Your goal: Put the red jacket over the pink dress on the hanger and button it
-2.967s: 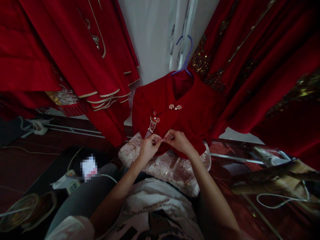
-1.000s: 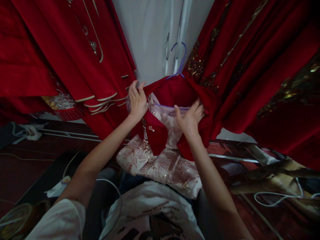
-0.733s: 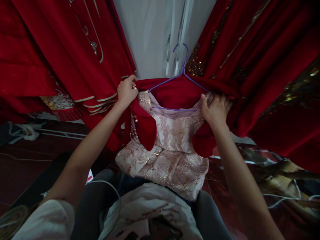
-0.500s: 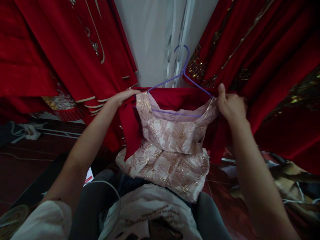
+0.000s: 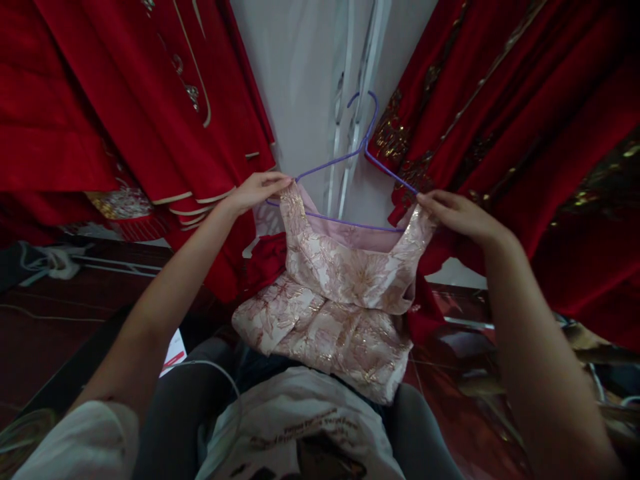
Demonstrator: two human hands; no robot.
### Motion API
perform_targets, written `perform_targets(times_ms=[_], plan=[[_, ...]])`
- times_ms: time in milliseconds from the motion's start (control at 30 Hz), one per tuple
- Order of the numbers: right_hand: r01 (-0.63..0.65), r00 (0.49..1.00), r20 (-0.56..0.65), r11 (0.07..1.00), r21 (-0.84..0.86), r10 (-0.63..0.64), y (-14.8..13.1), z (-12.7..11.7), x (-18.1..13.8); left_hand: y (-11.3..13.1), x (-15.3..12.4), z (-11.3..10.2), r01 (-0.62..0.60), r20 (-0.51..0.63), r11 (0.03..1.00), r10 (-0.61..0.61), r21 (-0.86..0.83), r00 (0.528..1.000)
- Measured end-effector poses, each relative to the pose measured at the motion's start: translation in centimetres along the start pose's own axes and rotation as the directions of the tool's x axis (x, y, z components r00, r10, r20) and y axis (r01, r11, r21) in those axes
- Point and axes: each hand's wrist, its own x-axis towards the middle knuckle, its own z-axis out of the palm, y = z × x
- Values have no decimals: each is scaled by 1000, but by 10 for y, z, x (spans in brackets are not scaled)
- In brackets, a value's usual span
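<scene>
A pale pink dress (image 5: 345, 270) with a gold floral pattern hangs on a thin purple hanger (image 5: 333, 162), its skirt folded over my lap. My left hand (image 5: 260, 189) pinches the dress strap at the hanger's left end. At the other end, my right hand (image 5: 457, 212) pinches the right strap between thumb and fingers. The hanger's hook points up and is free of any rail. Crumpled red cloth (image 5: 267, 260) lies low behind the bodice, partly hidden by the dress.
Red garments (image 5: 200, 100) with silver decoration hang on the left, and red garments (image 5: 505, 133) with gold sequins on the right. Between them is a pale panel (image 5: 300, 80) with metal strips. A white tag (image 5: 174, 352) lies by my left leg, and a cable (image 5: 220, 370) crosses it.
The red cloth stretched behind the dress between my hands has dropped down behind it. Both hands have shifted inward onto the straps, and the pale panel now shows through the hanger.
</scene>
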Motion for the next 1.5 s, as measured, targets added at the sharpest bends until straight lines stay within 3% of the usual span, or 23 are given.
perform_targets(times_ms=[100,233,300,433,567,667,733,800,867,1000,1100,1200,1267,1333,1400,1500], plan=[[56,994,88,995,87,-64,2,4,-8,1,3,5,-49,-45,998,50,32,998],[133,985,-121,986,99,-121,18,9,-10,-10,7,10,-122,-217,991,132,58,967],[139,955,-279,982,127,-99,29,10,-10,-20,7,11,-104,-320,989,131,101,938],[59,866,-498,982,181,40,47,11,-17,-41,-8,9,65,-437,961,61,268,897],[-97,788,-545,933,345,284,51,22,-34,-50,-37,5,181,-417,883,19,434,909],[-179,783,-472,874,452,405,51,35,-54,-46,-61,5,162,-277,811,0,562,961],[-280,810,-352,837,470,469,49,41,-68,-39,-75,9,67,-91,800,-15,596,996],[-389,846,-180,811,437,503,45,43,-83,-27,-85,17,-71,88,817,25,572,996],[-427,887,3,818,385,461,34,40,-94,-11,-91,28,-229,187,804,150,549,971],[-326,939,213,889,321,268,-1,33,-105,25,-84,59,-483,225,671,438,563,871],[-250,920,370,923,292,132,-25,37,-111,38,-70,85,-549,258,578,510,604,820],[-199,869,494,941,273,40,-31,47,-117,27,-57,108,-544,274,524,506,656,818],[-207,864,502,939,275,43,-23,54,-119,9,-51,121,-503,263,518,468,692,844],[-257,894,435,921,294,110,-9,58,-118,-10,-49,131,-421,181,534,444,734,878],[-326,927,296,887,328,232,7,58,-115,-23,-49,137,-319,37,583,444,747,896],[-380,920,71,830,409,386,22,51,-111,-28,-56,140,-245,-113,661,450,709,886]])
